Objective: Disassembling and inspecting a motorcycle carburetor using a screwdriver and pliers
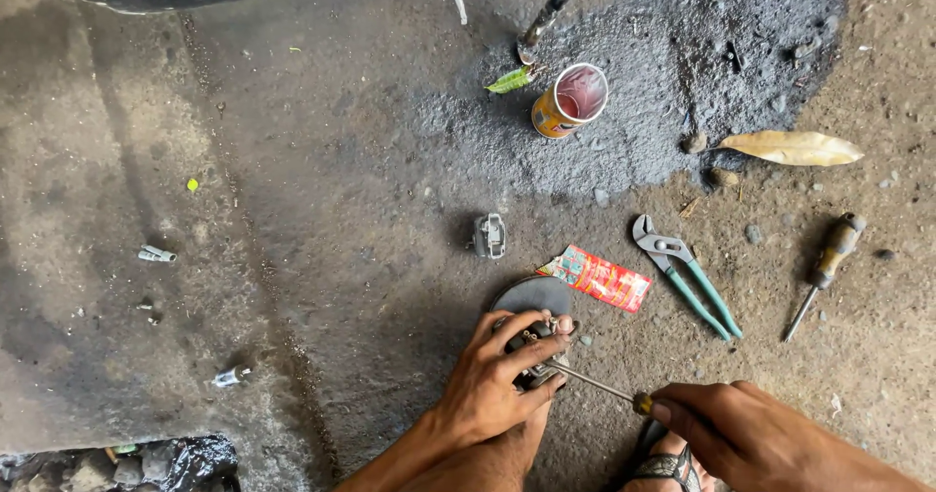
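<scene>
An open can [569, 100] lies tilted on dark, oily ground, its pale pinkish inside showing nothing clear. The left hand [499, 380] curls tightly around a small metal part [533, 341] near a grey disc [532, 295]. The right hand [733, 430] grips a screwdriver [602, 387], its tip touching the part between the left fingers.

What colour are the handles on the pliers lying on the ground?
Green. The pliers lie right of the red packet, clearest in the head view.
</scene>
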